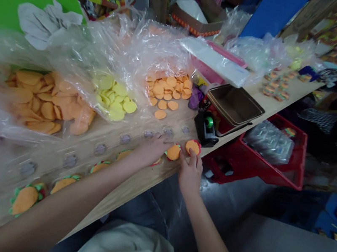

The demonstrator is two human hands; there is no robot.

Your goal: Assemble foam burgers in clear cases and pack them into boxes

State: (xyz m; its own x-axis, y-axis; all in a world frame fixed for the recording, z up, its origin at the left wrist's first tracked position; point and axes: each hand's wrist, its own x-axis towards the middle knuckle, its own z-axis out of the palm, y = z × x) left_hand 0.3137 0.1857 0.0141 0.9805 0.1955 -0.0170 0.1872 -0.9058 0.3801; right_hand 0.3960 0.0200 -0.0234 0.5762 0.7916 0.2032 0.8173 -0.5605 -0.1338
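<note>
A row of toy burgers with orange tops and green and red frills runs along the table's near side. My left hand (156, 147) reaches over the row, fingers stretched beside one toy burger (173, 152); whether they touch it is unclear. My right hand (190, 174) has its fingertips at the near edge of the end toy burger (193, 147), thumb apart from the fingers, between the two burgers. My left forearm partly covers other toy burgers, such as one (65, 184) farther left. Small greyish round pieces (100, 149) form a line behind the row.
Behind are plastic bags with orange discs (41, 99) and yellow discs (115, 100), and loose orange discs (170, 88). A black tape dispenser (205, 134) and open tin (236, 104) stand right. Below is a red crate (297, 159). Another person's arm (210, 5) shows behind.
</note>
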